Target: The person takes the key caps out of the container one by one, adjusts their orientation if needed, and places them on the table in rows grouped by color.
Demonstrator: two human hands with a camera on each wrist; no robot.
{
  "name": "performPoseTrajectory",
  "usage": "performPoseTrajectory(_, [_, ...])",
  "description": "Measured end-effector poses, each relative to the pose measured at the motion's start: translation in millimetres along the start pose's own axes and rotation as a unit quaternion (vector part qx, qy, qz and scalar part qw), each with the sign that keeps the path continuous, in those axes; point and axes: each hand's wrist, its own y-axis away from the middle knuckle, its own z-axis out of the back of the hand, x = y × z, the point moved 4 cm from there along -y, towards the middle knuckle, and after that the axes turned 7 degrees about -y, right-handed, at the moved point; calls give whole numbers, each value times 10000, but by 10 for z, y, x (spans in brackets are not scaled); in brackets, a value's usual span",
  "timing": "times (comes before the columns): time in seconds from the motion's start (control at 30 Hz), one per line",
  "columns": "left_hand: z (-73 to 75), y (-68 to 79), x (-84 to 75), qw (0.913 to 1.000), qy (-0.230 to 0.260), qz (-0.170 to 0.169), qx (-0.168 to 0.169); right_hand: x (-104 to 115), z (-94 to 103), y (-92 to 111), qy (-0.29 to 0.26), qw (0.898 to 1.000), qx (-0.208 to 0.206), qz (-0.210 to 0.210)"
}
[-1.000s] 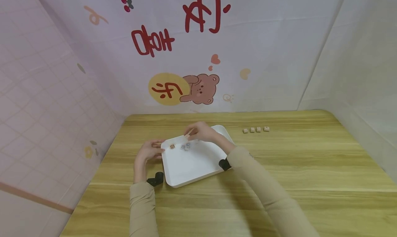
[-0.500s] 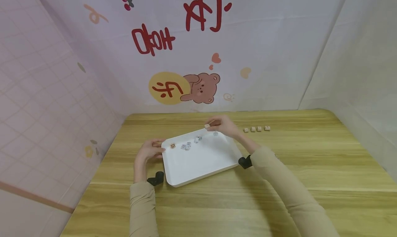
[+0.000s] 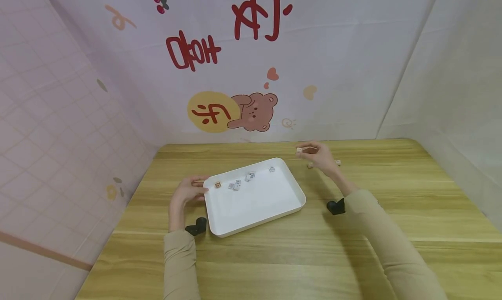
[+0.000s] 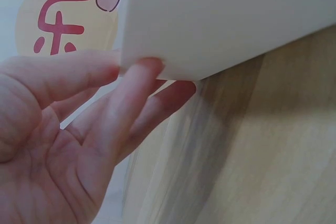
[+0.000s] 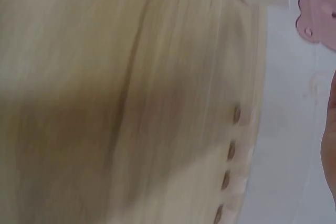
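My left hand (image 3: 187, 192) grips the left edge of a white tray (image 3: 255, 204); in the left wrist view its fingers (image 4: 142, 85) touch the tray's outer corner. My right hand (image 3: 320, 157) pinches a small pale keycap (image 3: 299, 150) between thumb and fingertips, raised over the table to the right of the tray. On the table, a row of pale keycaps (image 3: 338, 162) lies partly hidden behind that hand. Inside the tray, along its far side, lie an orange-brown keycap (image 3: 218, 185), several whitish ones (image 3: 237, 185) and a single one (image 3: 272, 169) toward the right.
The wood-grain table (image 3: 259, 265) meets a white printed cloth wall (image 3: 333, 64) at the back. A black wrist mount (image 3: 197, 226) sits on the left wrist near the tray's corner, another (image 3: 336, 207) on the right. The right wrist view is blurred, with the keycap row (image 5: 231, 151) at the table's edge.
My right hand has moved right from over the tray, carrying a keycap, to near the row on the table. More keycaps in the tray are uncovered. The left hand and tray have stayed put.
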Motion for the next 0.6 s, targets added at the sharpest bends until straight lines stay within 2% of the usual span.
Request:
performPoseTrajectory(0.13, [1, 7, -4, 10000, 19, -13, -16, -67, 223, 58, 156, 9986, -392, 319])
performPoseTrajectory(0.27, [1, 13, -5, 10000, 29, -4, -32, -155, 425, 125, 327, 9960, -713, 429])
performPoseTrajectory(0.47, [0, 10, 2, 10000, 52, -1, -17, -273, 686, 230, 393, 9943, -957, 270])
performPoseTrajectory(0.6, [2, 2, 7, 10000, 49, 7, -17, -321, 840, 295, 776, 9905, -1136, 12])
